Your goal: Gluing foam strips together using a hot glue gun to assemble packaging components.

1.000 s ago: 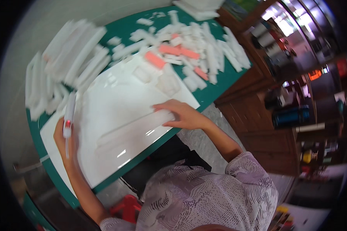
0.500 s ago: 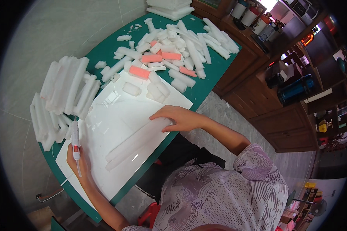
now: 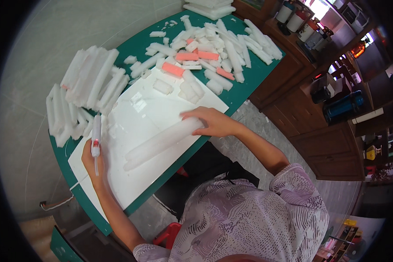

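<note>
Only the view has visibly been shifted since the earlier frame; both hands are kept nearly where they were. By the left hand (image 3: 93,159) a white glue gun (image 3: 96,136) is gripped, with stacked foam (image 3: 89,78) beyond it. Between the hands, a white foam strip (image 3: 161,139) is laid on the white board (image 3: 129,124), its right end grasped by the right hand (image 3: 216,122). Beyond that hand, pink foam pieces (image 3: 173,70) are scattered among white ones on the green desk (image 3: 245,89).

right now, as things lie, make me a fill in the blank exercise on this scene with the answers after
The hand gripping the long foam piece is the person's ____ one.
The white tool in the other hand is a glue ____.
The board under the foam piece is ____ in colour.
The tabletop around the board is ____ in colour.
Missing words: right; gun; white; green.
</note>
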A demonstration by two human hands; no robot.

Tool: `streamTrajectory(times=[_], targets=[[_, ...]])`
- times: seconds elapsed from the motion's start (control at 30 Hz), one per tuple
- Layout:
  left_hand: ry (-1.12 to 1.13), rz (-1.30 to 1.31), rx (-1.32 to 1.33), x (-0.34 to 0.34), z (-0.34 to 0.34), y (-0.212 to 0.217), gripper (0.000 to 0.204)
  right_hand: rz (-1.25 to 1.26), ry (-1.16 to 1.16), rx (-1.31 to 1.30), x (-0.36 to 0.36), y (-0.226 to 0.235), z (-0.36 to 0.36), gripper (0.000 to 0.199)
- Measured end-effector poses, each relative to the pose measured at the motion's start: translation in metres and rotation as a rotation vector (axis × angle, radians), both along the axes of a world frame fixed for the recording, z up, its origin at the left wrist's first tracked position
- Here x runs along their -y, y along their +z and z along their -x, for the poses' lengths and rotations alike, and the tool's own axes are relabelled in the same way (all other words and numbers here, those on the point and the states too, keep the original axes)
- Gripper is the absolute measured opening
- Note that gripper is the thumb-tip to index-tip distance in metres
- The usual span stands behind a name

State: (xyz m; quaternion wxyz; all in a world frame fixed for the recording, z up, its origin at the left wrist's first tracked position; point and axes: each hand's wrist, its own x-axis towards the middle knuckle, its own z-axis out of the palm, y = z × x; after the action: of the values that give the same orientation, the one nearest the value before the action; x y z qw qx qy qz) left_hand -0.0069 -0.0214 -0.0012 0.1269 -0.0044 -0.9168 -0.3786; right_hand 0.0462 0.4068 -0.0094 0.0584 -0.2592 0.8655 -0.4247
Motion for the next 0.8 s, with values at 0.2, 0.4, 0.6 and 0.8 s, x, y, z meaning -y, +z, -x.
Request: streamTrajectory(times=[0.2, 0.4, 0.6, 0.8], targets=[[-0.102, 0.022, -0.092, -0.005, 0.003, 0.0, 0.028, 0.099, -0.103, 0.12, -0.003, 0.003, -0.003, 0.084], [-0.129, 0.057, -0.126, -0.002, 0.003, -0.004, 0.027, 0.145, -0.125, 0.103, -0.002, -0.006, -0.002, 0.085], [-0.119, 0.122, -0.152, -0.003, -0.002, 0.001, 0.029, 0.169, -0.147, 0.1, 0.002, -0.009, -0.005, 0.085], [-0.112, 0.176, -0.137, 0.001, -0.004, 0.001, 0.03, 0.207, -0.183, 0.112, 0.001, -0.01, -0.006, 0.087]])
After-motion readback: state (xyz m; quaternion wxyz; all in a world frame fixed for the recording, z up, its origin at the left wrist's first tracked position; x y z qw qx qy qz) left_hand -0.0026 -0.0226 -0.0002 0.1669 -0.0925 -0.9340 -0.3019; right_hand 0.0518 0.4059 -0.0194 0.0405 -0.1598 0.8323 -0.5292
